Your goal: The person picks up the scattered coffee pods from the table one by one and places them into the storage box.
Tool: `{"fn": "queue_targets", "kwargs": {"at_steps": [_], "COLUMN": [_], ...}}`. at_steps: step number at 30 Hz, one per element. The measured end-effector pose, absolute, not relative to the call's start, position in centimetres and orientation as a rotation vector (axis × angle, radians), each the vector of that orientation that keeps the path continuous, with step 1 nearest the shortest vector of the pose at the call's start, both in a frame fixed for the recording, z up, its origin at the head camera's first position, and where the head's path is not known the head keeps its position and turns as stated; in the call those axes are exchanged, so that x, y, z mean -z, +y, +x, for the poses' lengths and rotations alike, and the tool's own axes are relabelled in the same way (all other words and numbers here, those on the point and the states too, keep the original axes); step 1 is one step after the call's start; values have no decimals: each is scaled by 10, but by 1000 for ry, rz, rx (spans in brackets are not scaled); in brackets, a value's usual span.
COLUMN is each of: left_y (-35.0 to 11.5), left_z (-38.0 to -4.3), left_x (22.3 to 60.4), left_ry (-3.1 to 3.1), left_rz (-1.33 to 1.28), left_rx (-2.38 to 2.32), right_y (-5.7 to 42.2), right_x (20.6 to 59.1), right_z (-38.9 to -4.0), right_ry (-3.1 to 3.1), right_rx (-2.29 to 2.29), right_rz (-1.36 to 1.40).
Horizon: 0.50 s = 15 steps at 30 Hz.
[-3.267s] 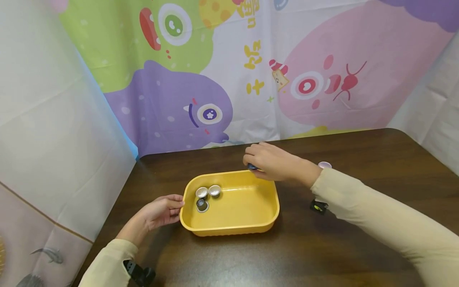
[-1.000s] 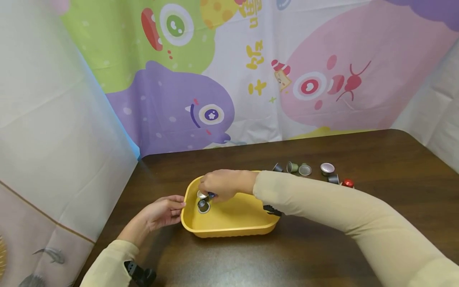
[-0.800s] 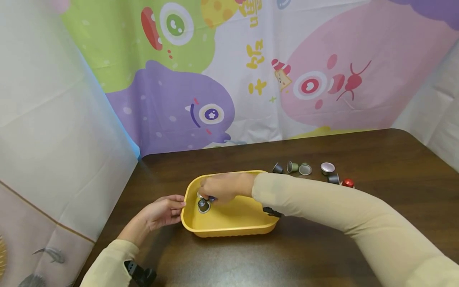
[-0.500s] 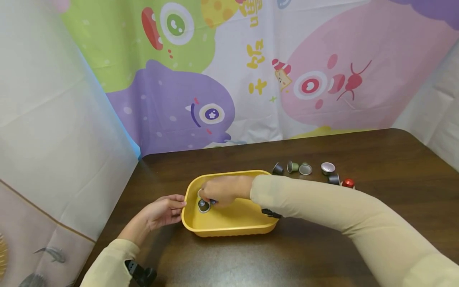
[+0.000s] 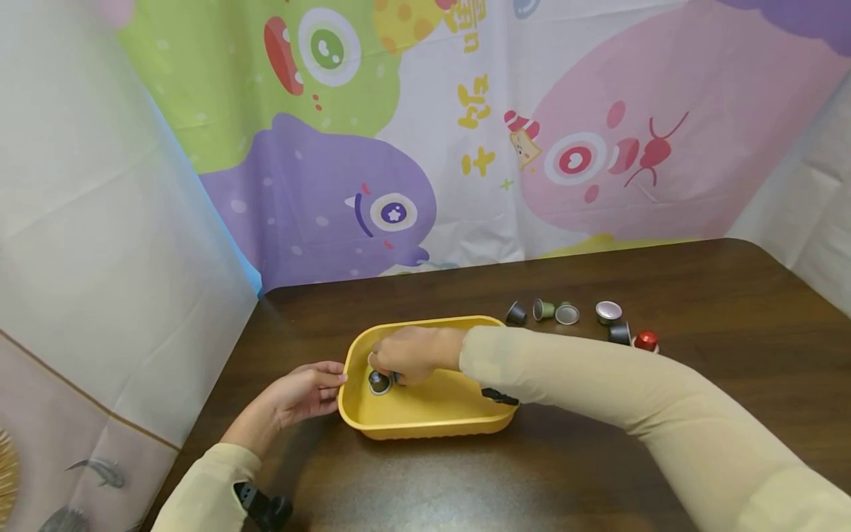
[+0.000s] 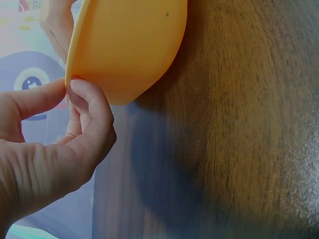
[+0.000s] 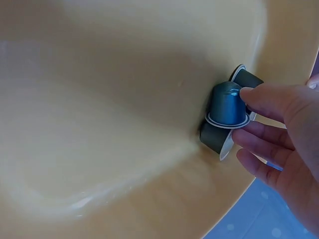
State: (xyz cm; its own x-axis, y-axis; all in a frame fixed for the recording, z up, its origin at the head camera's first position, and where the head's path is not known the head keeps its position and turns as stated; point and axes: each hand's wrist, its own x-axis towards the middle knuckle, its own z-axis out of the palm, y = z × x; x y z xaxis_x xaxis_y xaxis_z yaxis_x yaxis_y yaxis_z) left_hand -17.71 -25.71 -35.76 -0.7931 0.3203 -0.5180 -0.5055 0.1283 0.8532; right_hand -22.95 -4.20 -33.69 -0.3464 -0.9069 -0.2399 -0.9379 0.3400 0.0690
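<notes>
A yellow plastic tub (image 5: 442, 406) stands on the table. My left hand (image 5: 309, 391) pinches its left rim between thumb and finger, seen closely in the left wrist view, where the tub's outer wall (image 6: 134, 40) shows. Reaching into the tub's left end, my right hand (image 5: 415, 353) pinches a blue coffee capsule (image 7: 228, 104) between thumb and fingers. That capsule is upside down, rim lowest. Other dark capsules lie close against it, one behind (image 7: 248, 78) and one below (image 7: 214, 137) in the right wrist view. A dark capsule (image 5: 380, 382) shows beside the right hand in the head view.
Beyond the tub's far right corner lie a dark capsule (image 5: 515, 313), a green capsule (image 5: 543, 309) and one showing its silver lid (image 5: 567, 315). Farther right are a pink-lidded capsule (image 5: 608, 312), a dark one (image 5: 619, 333) and a red one (image 5: 646, 340). A patterned cloth hangs behind.
My right hand has moved from beyond the tub's far rim into its left end, carrying the blue capsule. Lately it has shifted slightly nearer. The left hand keeps its hold on the rim.
</notes>
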Motion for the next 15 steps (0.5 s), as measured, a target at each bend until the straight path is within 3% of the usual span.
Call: {"fn": "queue_targets", "kwargs": {"at_steps": [15], "left_y": [-256], "left_z": [-178], "left_x": [359], "left_ry": [1817], "left_rz": [-201], "left_rx": [-1729], "right_y": [-33], "right_x": [319], "right_z": [-230], "right_ry": [2497], "right_rx": [-356], "right_rz": [-1648]}}
